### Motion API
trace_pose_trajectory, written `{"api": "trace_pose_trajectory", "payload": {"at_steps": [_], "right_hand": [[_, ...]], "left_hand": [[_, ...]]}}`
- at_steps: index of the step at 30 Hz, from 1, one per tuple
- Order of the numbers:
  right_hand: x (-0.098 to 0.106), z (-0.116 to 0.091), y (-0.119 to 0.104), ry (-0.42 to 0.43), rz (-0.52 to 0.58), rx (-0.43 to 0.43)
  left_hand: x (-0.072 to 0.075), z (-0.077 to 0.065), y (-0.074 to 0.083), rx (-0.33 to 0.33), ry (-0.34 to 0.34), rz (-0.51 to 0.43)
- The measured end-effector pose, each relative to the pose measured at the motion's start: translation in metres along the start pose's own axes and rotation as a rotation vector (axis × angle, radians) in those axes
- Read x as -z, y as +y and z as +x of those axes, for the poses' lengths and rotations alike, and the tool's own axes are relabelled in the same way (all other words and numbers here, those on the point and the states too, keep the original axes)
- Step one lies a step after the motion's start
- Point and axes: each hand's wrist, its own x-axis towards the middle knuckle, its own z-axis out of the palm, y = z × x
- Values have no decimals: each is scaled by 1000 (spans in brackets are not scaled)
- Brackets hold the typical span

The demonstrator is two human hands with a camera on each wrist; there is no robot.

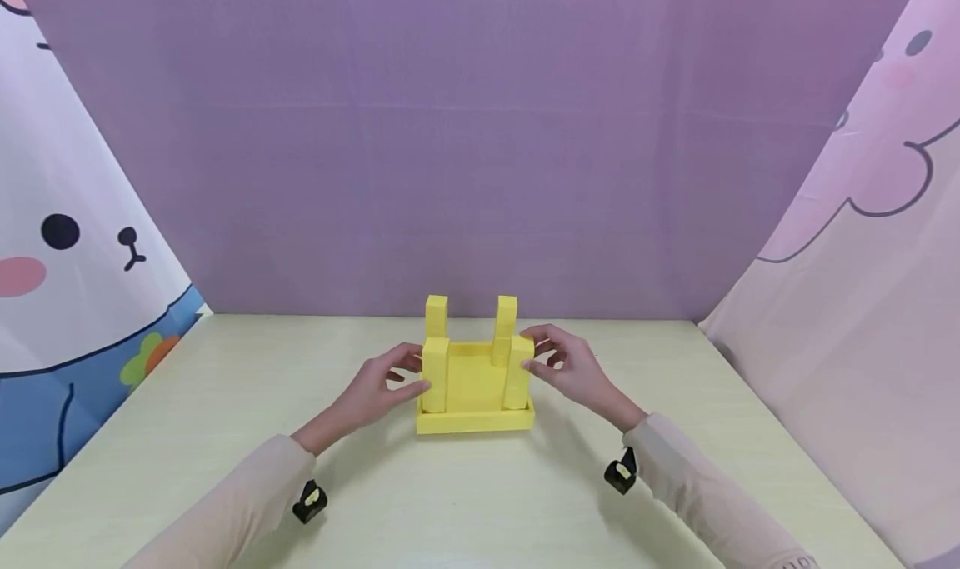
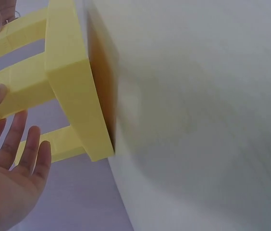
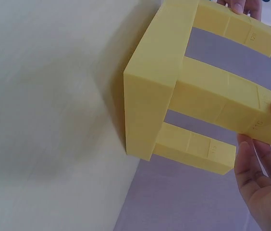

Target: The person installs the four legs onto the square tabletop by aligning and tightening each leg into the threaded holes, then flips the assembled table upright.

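At the middle of the table stands a yellow square tray (image 1: 475, 422) with a rectangular post rising near each corner. My left hand (image 1: 372, 391) grips the front left post (image 1: 435, 376), thumb on the near face. In the left wrist view that thumb lies flat on the post (image 2: 27, 86), with the fingers spread beyond it. The front right post (image 1: 517, 375) is held by my right hand (image 1: 576, 371) near its top, between thumb and fingers. Seams and small engraved digits mark the post (image 3: 222, 98) in the right wrist view. Dark shadow runs along the tray's underside.
Two rear posts, left (image 1: 437, 317) and right (image 1: 506, 319), stand behind the gripped ones. The pale table (image 1: 465, 502) ends at a purple cloth backdrop (image 1: 450, 152). Printed cloths hang at the left (image 1: 82, 302) and right (image 1: 862, 319).
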Motion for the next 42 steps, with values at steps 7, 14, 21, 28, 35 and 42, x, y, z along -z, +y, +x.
{"api": "trace_pose_trajectory", "payload": {"at_steps": [7,14,21,28,35,42], "right_hand": [[2,7,-3,19,47,-57],[5,14,-5,28,62,-96],[7,25,16,17,111,-107],[8,31,24,14,134,-127],[11,36,14,-3,153,-179],[9,43,35,-1,167,-218]], "left_hand": [[4,4,5,19,6,-32],[6,9,7,25,25,-72],[8,14,10,43,47,-134],[8,15,19,111,33,-231],[1,18,-1,126,32,-330],[2,20,-2,108,12,-372]]}}
